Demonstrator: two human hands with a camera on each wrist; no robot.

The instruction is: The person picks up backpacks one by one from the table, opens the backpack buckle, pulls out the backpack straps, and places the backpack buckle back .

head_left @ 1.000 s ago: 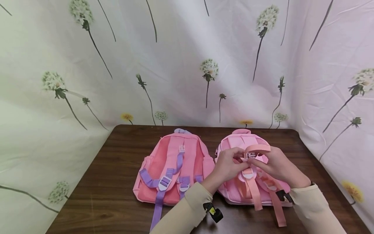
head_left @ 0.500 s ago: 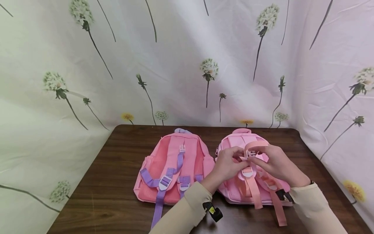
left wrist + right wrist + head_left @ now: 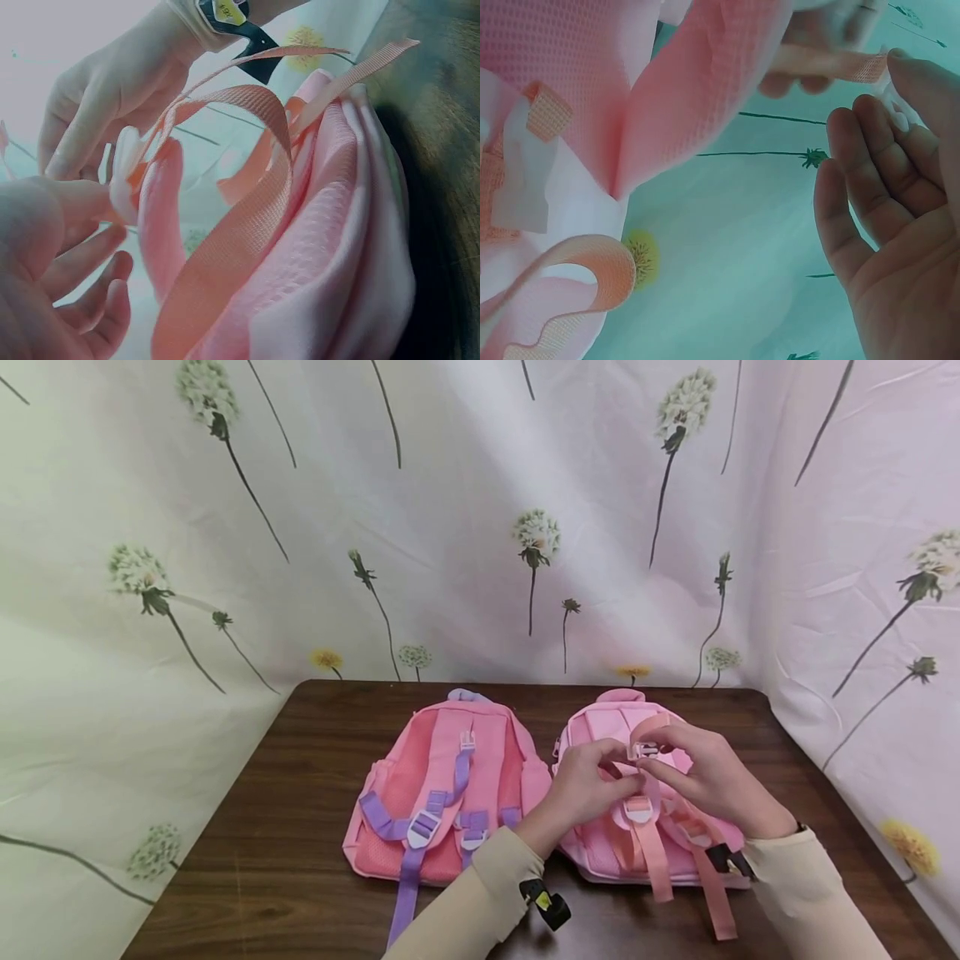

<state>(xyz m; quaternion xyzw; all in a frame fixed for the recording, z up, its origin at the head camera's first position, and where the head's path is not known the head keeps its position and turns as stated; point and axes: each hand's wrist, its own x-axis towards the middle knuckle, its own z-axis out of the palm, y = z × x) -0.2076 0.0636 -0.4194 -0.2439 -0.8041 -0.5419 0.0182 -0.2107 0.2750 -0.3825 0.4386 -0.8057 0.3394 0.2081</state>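
Note:
A light-pink backpack point(image 3: 577, 860) lies on the table with its orange straps point(image 3: 652, 860) towards the person. Just above its shoulder straps, my right hand point(image 3: 712, 772) pinches a white plastic buckle point(image 3: 645, 750) between thumb and fingers. My left hand point(image 3: 592, 785) is close against the buckle's left side, pinching the orange strap threaded through it. In the right wrist view the strap point(image 3: 855, 66) runs from the left fingers to the buckle in the right hand. Part of the buckle is hidden by fingers. An orange strap loop point(image 3: 247, 217) stands up in the left wrist view.
A darker pink backpack point(image 3: 450, 727) with purple straps point(image 3: 408, 885) lies to the left of the first, close beside it. Both rest on a dark wooden table point(image 3: 285, 827). Dandelion-print fabric point(image 3: 450, 527) hangs behind the table and along the right side.
The orange strap's loop above the buckle has grown smaller behind the right fingers. My right hand has shifted slightly, and more of the buckle shows. The left hand stays nearly in place.

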